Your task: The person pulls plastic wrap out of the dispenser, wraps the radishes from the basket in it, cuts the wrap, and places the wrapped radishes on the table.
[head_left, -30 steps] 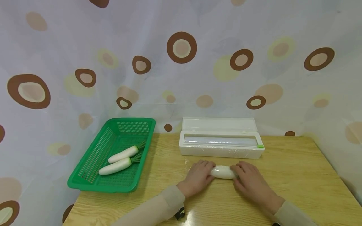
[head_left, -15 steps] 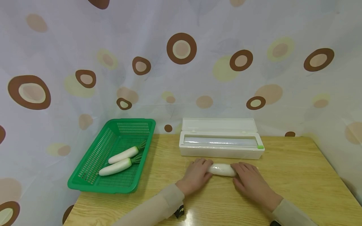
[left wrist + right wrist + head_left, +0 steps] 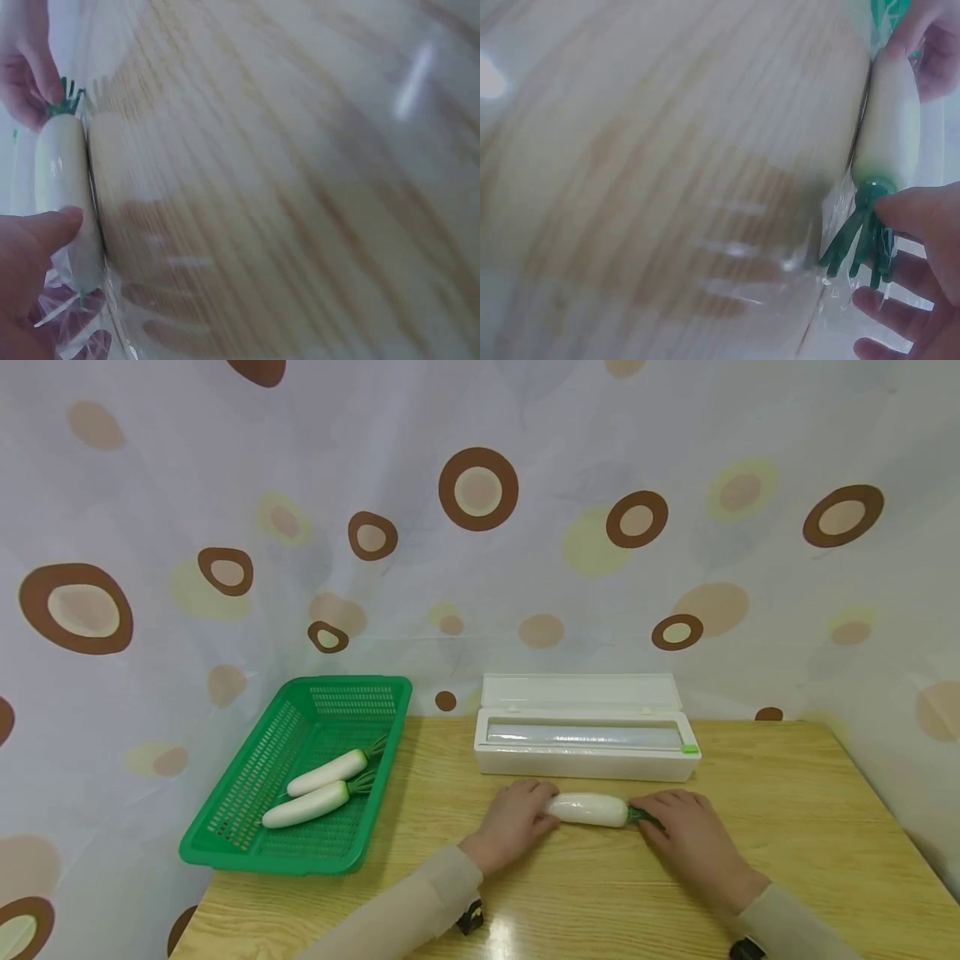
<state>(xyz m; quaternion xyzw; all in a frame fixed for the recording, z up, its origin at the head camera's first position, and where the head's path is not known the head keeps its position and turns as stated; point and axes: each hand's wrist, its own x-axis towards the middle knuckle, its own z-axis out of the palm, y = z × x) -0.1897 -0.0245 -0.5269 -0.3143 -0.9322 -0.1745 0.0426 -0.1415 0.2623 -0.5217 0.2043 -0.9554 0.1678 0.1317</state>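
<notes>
The radish (image 3: 588, 810) is lying crosswise on the wood-grained table (image 3: 570, 902), in front of the white box (image 3: 588, 763), showing a smooth, plump white body and thin green stalks (image 3: 643, 815). Clear, glossy film (image 3: 836, 217) is wrinkling beside the stalks. Your left hand (image 3: 512, 822) is gripping the tapered end, thumb on top; your right hand (image 3: 693, 839) is loosely pinching the stalks, its lower fingers spreading apart. Unlike half a second ago, your right hand is sitting farther right, leaving the stalks showing.
</notes>
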